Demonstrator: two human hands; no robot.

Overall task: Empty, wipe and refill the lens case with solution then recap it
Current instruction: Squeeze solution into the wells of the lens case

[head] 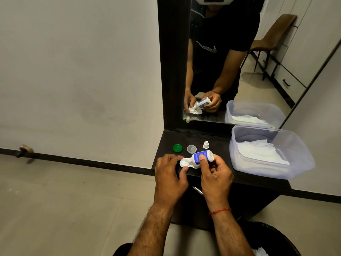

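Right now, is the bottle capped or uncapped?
Uncapped: the bottle shows a bare nozzle aimed into the case; its cap stands apart behind.

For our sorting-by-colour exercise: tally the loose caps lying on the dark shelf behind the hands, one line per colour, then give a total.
green cap: 1
clear cap: 1
white cap: 1
Total: 3

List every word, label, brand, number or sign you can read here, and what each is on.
Nothing here reads as text.
Blue label on the solution bottle: print too blurred to read.
Mirrored shirt: a pale curved logo, no words.
The green cap, clear cap and lens case: no legible marks.
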